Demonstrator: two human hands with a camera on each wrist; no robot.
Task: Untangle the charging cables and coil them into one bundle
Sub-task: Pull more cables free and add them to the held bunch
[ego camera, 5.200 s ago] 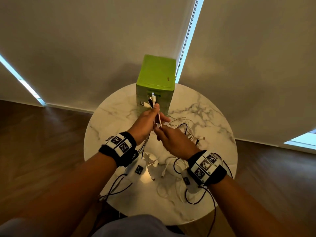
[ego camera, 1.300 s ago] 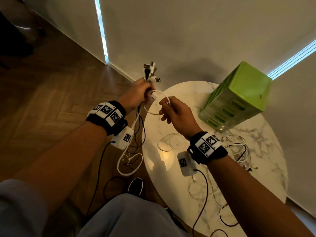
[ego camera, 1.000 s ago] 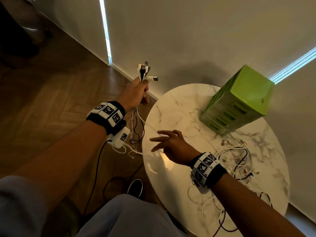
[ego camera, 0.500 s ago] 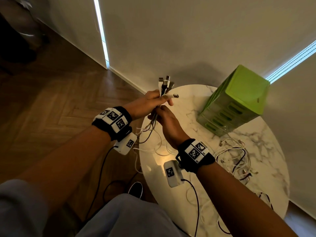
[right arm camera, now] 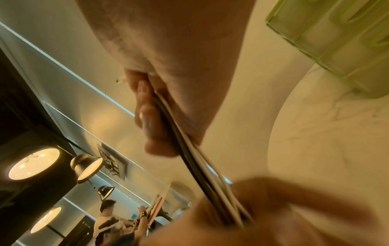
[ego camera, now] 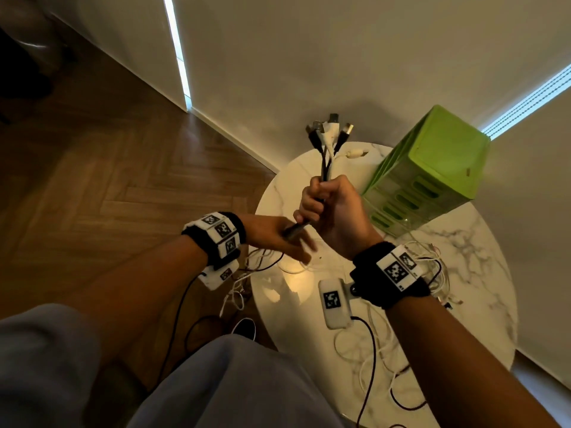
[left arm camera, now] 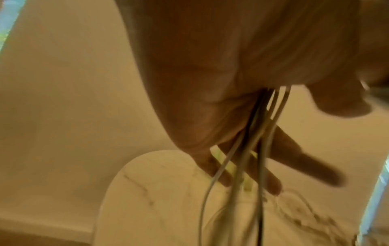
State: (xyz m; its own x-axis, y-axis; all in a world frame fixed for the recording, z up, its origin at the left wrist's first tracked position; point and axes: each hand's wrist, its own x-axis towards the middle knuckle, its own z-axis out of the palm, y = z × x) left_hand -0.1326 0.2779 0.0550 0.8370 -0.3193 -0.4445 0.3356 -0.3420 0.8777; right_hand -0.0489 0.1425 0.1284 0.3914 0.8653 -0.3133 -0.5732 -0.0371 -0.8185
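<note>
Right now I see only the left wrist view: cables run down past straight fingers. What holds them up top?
Observer: The right hand, in a fist round the cables.
Operator: Where are the plugs?
Observer: The plugs fan out above that fist.
Operator: Is everything gathered?
Observer: No. Loose cables lie on the table by the right forearm. The left hand is just below the fist.

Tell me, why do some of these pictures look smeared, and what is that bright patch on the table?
Head view: the left hand is motion-blurred, and a lamp's glare sits on the marble table. Both wrist views: soft, with the cables streaked.
</note>
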